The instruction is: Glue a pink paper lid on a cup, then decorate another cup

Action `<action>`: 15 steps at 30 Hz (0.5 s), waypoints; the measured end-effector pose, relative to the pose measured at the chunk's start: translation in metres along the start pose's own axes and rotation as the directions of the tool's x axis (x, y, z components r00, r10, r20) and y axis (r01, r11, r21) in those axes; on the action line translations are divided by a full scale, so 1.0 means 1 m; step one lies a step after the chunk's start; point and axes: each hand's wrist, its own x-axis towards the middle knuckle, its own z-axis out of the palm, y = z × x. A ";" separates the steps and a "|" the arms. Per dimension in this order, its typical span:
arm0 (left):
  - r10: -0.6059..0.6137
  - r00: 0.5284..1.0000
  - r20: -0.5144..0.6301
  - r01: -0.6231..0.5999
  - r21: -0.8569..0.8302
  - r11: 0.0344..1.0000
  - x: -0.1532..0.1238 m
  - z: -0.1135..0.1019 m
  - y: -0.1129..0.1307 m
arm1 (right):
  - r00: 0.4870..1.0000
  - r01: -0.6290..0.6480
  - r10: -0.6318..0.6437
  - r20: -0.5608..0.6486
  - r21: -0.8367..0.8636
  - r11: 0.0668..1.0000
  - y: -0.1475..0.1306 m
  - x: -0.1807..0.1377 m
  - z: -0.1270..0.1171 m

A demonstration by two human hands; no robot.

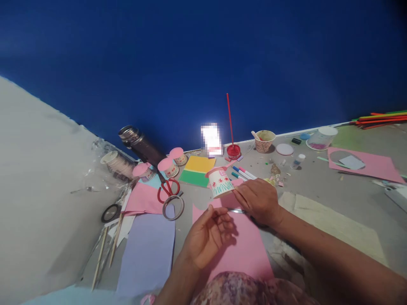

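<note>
A small white paper cup (219, 182), drawn with red flowers and green strokes, is tilted upside down over a pink sheet (244, 250). Pink paper covers its top end. The fingers of my right hand (259, 201) close on the cup's lower right rim. My left hand (210, 237) is just below the cup, palm up, with loosely curled fingers and nothing in it. A metal blade (237, 210) shows between the hands, and its other end is hidden under my right hand. Whether that hand also grips it, I cannot tell.
Three pink-topped cups (168, 168) stand at the left by a dark flask (143, 146), red-handled scissors (163, 190) and a tape roll (173, 207). Markers (244, 173), a red stick in a round base (233, 151) and a patterned cup (264, 144) are beyond my hands.
</note>
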 end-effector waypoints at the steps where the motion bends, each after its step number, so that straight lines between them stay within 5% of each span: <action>1: -0.015 1.000 -0.006 0.015 -0.072 0.997 0.000 0.003 -0.002 | 1.000 -0.007 0.007 0.020 0.012 1.000 0.000 -0.001 0.001; 8: 0.049 0.998 -0.035 -0.057 -0.277 0.959 0.005 0.019 -0.003 | 0.998 0.050 -0.048 -0.031 0.069 0.996 -0.005 -0.003 0.001; 15: 0.263 0.955 -0.141 -0.281 -0.137 0.950 0.009 0.000 0.021 | 0.999 -0.031 0.032 -0.015 0.094 0.995 0.000 -0.004 0.011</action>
